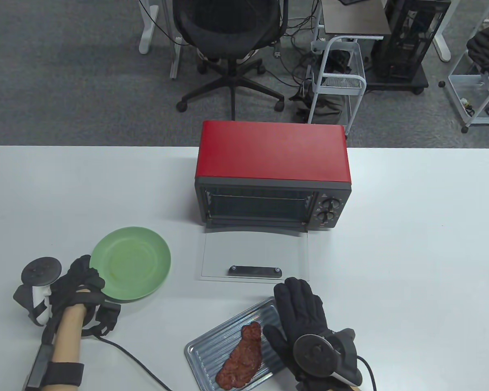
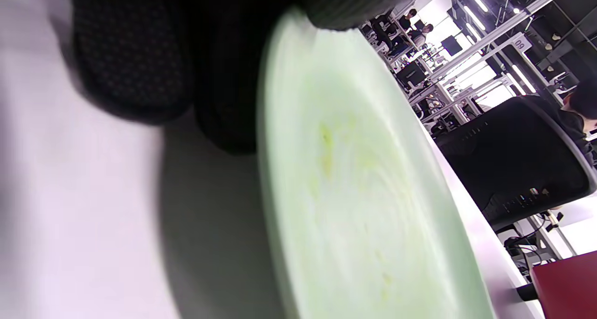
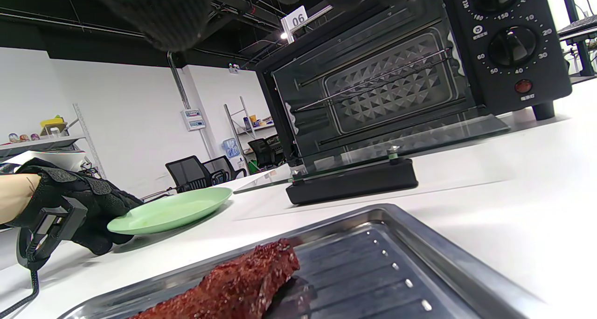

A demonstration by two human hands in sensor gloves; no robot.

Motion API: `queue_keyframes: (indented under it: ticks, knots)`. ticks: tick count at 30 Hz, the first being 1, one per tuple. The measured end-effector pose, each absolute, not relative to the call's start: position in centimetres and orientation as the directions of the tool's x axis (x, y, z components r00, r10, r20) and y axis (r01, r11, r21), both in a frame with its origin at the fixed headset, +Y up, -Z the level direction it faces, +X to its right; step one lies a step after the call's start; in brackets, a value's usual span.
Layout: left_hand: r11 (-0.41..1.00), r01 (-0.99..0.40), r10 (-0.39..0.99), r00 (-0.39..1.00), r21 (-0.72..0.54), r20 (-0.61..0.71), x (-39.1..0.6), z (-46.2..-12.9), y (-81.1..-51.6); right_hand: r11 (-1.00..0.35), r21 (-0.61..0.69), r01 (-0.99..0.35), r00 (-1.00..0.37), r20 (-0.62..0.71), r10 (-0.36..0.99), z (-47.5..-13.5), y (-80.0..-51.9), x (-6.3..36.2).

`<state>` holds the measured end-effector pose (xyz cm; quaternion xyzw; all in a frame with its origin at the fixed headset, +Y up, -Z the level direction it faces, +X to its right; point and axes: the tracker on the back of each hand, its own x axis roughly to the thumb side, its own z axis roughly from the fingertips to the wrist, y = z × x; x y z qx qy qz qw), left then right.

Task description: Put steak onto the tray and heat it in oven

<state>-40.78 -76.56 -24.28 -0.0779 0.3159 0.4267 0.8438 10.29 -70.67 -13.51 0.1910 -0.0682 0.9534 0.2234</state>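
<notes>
Table view: steak [image 1: 241, 357] on tray [image 1: 199, 350], flat right hand [image 1: 299, 315] alongside; left hand [image 1: 81, 281] gripping plate [image 1: 130, 262].

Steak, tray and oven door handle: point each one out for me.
steak [image 1: 241, 358], table view, middle of the meat.
tray [image 1: 199, 352], table view, bare ribbed floor at its left end.
oven door handle [image 1: 254, 270], table view, middle of the dark bar on the open glass door.

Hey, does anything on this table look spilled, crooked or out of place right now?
Nothing spilled or damaged. The tray sits askew to the oven, with the steak on it. The green plate shows faint yellowish smears. The oven door lies open flat.
</notes>
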Motion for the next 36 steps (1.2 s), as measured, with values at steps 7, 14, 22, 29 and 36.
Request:
queue_keyframes:
  ticks: [7, 14, 22, 29, 36]
  knots:
    - [0.652, -0.753, 0.635, 0.48, 0.087, -0.605, -40.3, -24.2, -76.1, -0.89, -0.047, -0.453, -0.827, 0.395, 0.4, -13.5, -70.7, 10.3]
    - [0.697, -0.715, 0.597, 0.539, 0.052, -0.594, -39.7, -24.3, -75.4, -0.89, -0.048, -0.453, -0.827, 0.395, 0.4, -13.5, -70.7, 10.3]
    - [0.721, -0.692, 0.571, 0.559, 0.042, -0.6, -39.8, -23.6, -74.5, -0.892, -0.042, -0.451, -0.826, 0.397, 0.399, -13.5, -70.7, 10.2]
    - [0.851, -0.51, 0.519, 0.78, 0.127, -0.349, -35.9, -22.0, -69.9, -0.891, -0.043, -0.451, -0.827, 0.396, 0.4, -13.5, -70.7, 10.2]
    - [0.897, -0.409, 0.395, 0.912, 0.169, 0.108, -25.1, -18.2, -65.2, -0.885, -0.045, -0.464, -0.822, 0.395, 0.411, -13.6, -70.6, 10.3]
